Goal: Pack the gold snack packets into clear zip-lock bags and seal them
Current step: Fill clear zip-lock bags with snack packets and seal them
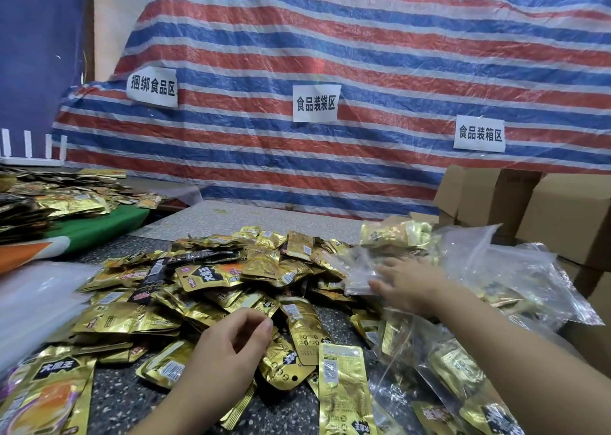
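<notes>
Both forearms are bare, the left hand (228, 345) and right hand (410, 284) ungloved, without rings.

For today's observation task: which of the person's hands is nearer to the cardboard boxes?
Right. The right hand rests on a clear bag just below-left of the cardboard boxes; the left hand hangs over the gold packets, far left of them.

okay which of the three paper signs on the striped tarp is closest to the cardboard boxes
The right sign. It hangs lowest on the tarp, just above the cardboard boxes. The middle sign and left sign hang higher and farther left.
</notes>
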Demonstrator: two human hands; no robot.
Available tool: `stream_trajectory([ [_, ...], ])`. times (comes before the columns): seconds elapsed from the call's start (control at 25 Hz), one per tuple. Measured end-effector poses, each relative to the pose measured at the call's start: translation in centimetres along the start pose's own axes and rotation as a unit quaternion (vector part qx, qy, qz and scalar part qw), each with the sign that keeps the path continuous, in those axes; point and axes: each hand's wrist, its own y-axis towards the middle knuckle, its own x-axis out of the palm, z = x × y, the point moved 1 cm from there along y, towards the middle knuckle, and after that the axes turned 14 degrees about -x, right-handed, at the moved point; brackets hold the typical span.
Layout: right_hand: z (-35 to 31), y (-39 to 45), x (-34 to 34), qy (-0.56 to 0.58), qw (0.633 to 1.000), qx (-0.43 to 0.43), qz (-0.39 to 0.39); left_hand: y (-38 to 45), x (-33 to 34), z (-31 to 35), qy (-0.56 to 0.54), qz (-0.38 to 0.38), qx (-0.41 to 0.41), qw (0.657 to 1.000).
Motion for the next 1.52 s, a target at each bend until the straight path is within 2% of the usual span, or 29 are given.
stream_trajectory([
  [0.2, -1.3, 0.4, 0.3, 0.035, 0.999, -0.03, 0.021, 0.0, 0.0, 0.0, 0.002, -0.001, 0.006, 1.0],
  [0.48, -1.3, 0.4, -1.3, 0.032, 0.996, 0.004, 0.084, 0.1, 0.0, -0.4, -0.007, 0.011, 0.019, 1.0],
  [0.68, -1.2, 0.4, -1.9, 0.013, 0.993, 0.023, 0.116, -0.1, 0.2, -0.6, 0.05, 0.037, 0.079, 0.995],
  [0.84, -1.8, 0.2, -3.8, 0.008, 0.981, 0.024, 0.19, 0.2, 0.1, -0.9, 0.059, 0.059, 0.094, 0.992],
  [0.96, -3.4, -0.1, -5.0, 0.041, 0.948, 0.014, 0.315, 0.3, 0.1, -1.2, 0.073, 0.07, 0.098, 0.99],
  [1.16, -8.0, -1.1, -6.1, 0.269, 0.848, 0.02, 0.457, 0.6, 0.0, -1.4, 0.103, 0.083, 0.112, 0.985],
  [1.32, -12.5, -2.4, -4.8, 0.424, 0.767, 0.035, 0.48, 0.6, -0.1, -1.4, 0.116, 0.09, 0.117, 0.982],
  [1.52, -16.3, -3.8, -1.7, 0.478, 0.742, 0.044, 0.468, 0.8, -0.2, -1.6, 0.118, 0.107, 0.119, 0.98],
])
